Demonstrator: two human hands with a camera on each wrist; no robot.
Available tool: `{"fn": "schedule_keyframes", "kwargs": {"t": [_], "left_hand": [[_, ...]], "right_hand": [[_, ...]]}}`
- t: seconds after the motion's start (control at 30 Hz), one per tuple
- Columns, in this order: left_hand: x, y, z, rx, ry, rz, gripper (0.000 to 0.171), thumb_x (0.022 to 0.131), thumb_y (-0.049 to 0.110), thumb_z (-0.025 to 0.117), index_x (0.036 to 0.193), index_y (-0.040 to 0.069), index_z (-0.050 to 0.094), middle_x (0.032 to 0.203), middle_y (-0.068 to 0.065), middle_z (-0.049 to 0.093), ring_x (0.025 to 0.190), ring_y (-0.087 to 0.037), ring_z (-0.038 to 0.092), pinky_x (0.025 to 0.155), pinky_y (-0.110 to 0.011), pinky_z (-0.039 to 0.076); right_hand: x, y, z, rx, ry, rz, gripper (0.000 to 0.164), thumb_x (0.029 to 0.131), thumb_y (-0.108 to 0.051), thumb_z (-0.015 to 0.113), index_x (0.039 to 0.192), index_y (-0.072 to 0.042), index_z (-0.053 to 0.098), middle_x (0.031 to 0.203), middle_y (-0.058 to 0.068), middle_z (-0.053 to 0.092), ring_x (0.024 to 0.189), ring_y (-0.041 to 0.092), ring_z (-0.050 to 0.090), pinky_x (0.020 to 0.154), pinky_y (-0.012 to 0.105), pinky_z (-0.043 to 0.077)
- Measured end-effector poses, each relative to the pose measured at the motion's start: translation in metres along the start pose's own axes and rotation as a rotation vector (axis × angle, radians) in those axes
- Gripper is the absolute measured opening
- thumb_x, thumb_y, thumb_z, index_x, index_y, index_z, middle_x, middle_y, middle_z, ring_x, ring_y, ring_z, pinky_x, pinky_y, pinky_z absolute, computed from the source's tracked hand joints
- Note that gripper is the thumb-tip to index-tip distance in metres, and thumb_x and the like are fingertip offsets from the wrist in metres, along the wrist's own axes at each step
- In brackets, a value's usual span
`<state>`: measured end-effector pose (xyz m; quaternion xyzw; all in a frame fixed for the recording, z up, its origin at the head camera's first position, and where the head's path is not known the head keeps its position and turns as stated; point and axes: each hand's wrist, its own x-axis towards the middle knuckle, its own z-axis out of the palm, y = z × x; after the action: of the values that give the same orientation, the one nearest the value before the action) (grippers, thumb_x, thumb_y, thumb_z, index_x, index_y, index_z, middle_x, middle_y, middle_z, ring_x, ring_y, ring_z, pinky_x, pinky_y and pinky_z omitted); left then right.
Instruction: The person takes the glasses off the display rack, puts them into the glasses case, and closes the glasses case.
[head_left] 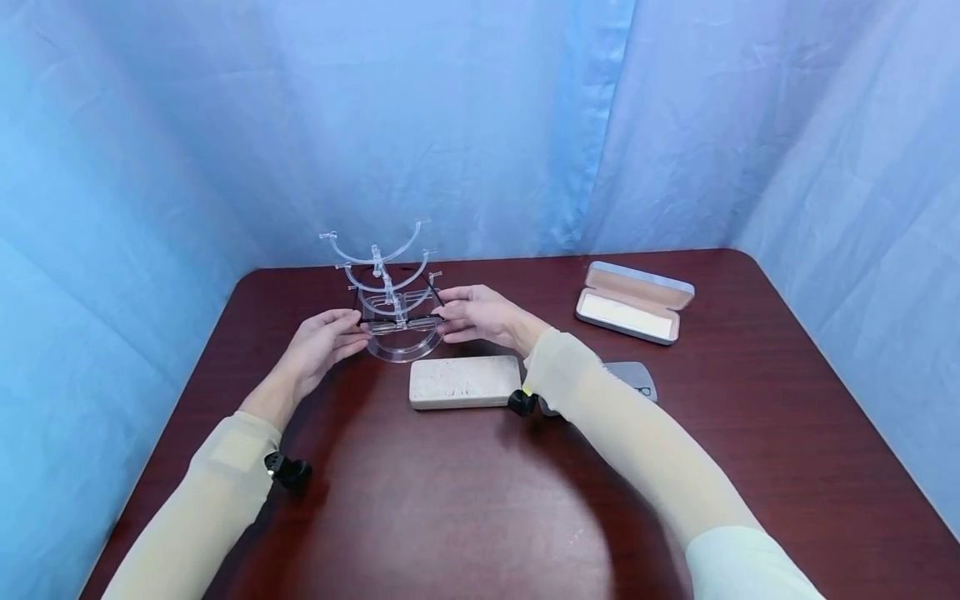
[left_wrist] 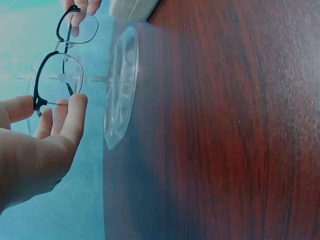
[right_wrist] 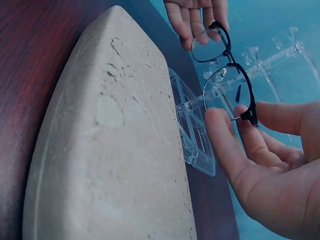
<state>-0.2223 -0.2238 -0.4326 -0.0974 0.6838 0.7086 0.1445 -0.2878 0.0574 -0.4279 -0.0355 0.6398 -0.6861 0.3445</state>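
A pair of eyeglasses [left_wrist: 38, 82] with black upper rims and clear lenses is held between both hands, level with the lower part of a transparent display stand [head_left: 403, 355]. My left hand [head_left: 322, 346] pinches one end of the frame, thumb on the black rim and fingers at the lens's lower edge. At the other end, my right hand [head_left: 483, 315] grips the frame in the same way. Its thumb lies on the black corner in the right wrist view. The temples reach back toward the stand's curved arms, overlapping them in the head view.
A closed beige glasses case [head_left: 465, 383] lies in front of the stand. Beside it, a grey case [head_left: 633, 377] is partly hidden under the right sleeve. An open case [head_left: 626, 315] with a pale lining sits at the back right. Blue curtains [head_left: 450, 125] surround the dark wooden table [head_left: 450, 517].
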Motion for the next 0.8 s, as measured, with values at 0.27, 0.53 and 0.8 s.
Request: {"fn": "schedule_keyframes", "kwargs": {"t": [0.27,0.53,0.8], "left_hand": [[-0.013,0.006,0.001,-0.079,-0.091,-0.001,0.030,0.107,0.021,0.055,0.129,0.001,0.050,0.123,-0.016,0.057,0.106,-0.022,0.069,0.095,-0.031,0.054],[-0.025,0.008,0.008,-0.153,-0.191,-0.024,0.026,0.106,0.018,0.057,0.123,-0.002,0.054,0.110,-0.010,0.065,0.103,-0.023,0.071,0.092,-0.036,0.057],[-0.040,0.015,0.026,-0.195,-0.275,-0.020,0.009,0.104,0.011,0.059,0.106,0.003,0.057,0.109,-0.015,0.066,0.103,-0.027,0.071,0.095,-0.042,0.055]], "right_hand": [[-0.010,-0.005,-0.006,-0.032,-0.001,-0.056,0.052,0.104,-0.005,0.055,0.153,-0.001,0.039,0.129,0.018,0.063,0.124,0.045,0.055,0.091,0.042,0.058],[-0.023,-0.010,-0.015,-0.028,-0.015,-0.065,0.056,0.102,-0.003,0.057,0.155,-0.003,0.036,0.111,0.013,0.064,0.093,0.026,0.065,0.086,0.040,0.059],[-0.048,-0.015,-0.026,-0.027,-0.061,-0.098,0.051,0.103,-0.002,0.054,0.152,0.001,0.040,0.114,0.013,0.064,0.093,0.023,0.067,0.096,0.045,0.055]]}}
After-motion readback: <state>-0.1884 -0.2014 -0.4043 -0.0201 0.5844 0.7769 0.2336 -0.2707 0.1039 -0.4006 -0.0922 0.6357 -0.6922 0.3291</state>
